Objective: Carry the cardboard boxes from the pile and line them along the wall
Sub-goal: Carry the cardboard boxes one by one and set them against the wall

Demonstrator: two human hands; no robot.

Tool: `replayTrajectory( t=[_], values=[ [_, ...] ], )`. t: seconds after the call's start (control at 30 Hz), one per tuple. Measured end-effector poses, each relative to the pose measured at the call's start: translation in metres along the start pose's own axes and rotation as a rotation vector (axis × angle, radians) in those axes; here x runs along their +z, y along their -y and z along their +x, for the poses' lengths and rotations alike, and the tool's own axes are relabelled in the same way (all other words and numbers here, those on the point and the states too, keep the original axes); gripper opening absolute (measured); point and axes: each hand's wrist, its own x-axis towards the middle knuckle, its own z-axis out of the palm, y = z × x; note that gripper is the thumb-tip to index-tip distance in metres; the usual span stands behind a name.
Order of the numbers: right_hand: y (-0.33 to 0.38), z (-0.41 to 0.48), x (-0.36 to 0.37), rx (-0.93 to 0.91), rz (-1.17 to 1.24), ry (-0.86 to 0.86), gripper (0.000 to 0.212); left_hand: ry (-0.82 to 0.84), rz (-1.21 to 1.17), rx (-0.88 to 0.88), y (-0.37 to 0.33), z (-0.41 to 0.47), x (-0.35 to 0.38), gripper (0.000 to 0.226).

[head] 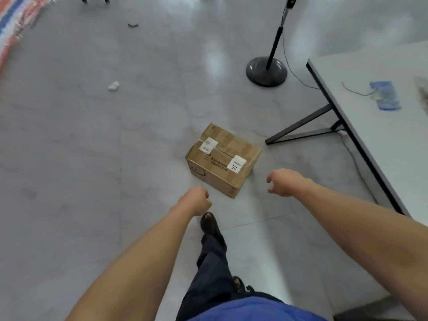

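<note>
One taped cardboard box (pixel 223 159) with white labels sits on the grey tiled floor (pixel 92 158), just ahead of both hands and touching neither. The left hand (pixel 196 201) is curled in and holds nothing. The right hand (pixel 283 181) is half open, fingers loosely bent, also empty. A sandalled foot (pixel 209 224) is right below the left hand. A black fan stand (pixel 266 70) is beyond the box, and a grey surface (pixel 370 147) on black legs is to the right with a blue packet (pixel 384 96) on it. Crumpled paper (pixel 113 85) lies off to the left, and a striped rug (pixel 16 24) is in the far corner.

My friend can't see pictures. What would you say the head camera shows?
A taped cardboard box with white labels sits on a grey floor. A person's left hand and right hand reach toward it, neither touching. A black round-based stand and a grey table are on the right.
</note>
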Motion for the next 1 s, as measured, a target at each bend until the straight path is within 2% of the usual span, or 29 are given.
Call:
replayTrajectory(
  t=[0.2, 0.3, 0.4, 0.57, 0.6, 0.67, 0.77, 1.0],
  values=[
    [-0.008, 0.118, -0.044, 0.017, 0.023, 0.104, 0.044, 0.056, -0.127, -0.063, -0.002, 0.115, -0.042, 0.034],
    [-0.020, 0.169, -0.062, 0.018, 0.052, 0.110, 0.045, 0.069, -0.200, -0.080, -0.008, 0.161, -0.055, 0.013],
    [-0.038, 0.230, -0.073, 0.032, 0.057, 0.140, 0.046, 0.095, -0.318, -0.163, -0.019, 0.215, -0.056, 0.012],
    [-0.063, 0.334, -0.056, 0.034, 0.010, 0.171, 0.045, 0.081, -0.547, -0.346, -0.020, 0.290, -0.021, 0.010],
    [-0.066, 0.369, -0.043, 0.020, -0.003, 0.200, 0.046, 0.084, -0.606, -0.426, -0.019, 0.317, 0.000, 0.009],
    [-0.070, 0.387, -0.038, 0.029, 0.009, 0.184, 0.047, 0.062, -0.734, -0.499, -0.018, 0.330, 0.011, 0.005],
    [-0.081, 0.460, -0.002, -0.002, 0.008, 0.189, 0.053, 0.042, -0.972, -0.640, -0.016, 0.390, 0.062, 0.005],
    [-0.108, 0.581, 0.084, 0.062, 0.175, 0.125, 0.080, 0.035, -1.375, -0.952, -0.015, 0.494, 0.175, 0.067]
  ],
)
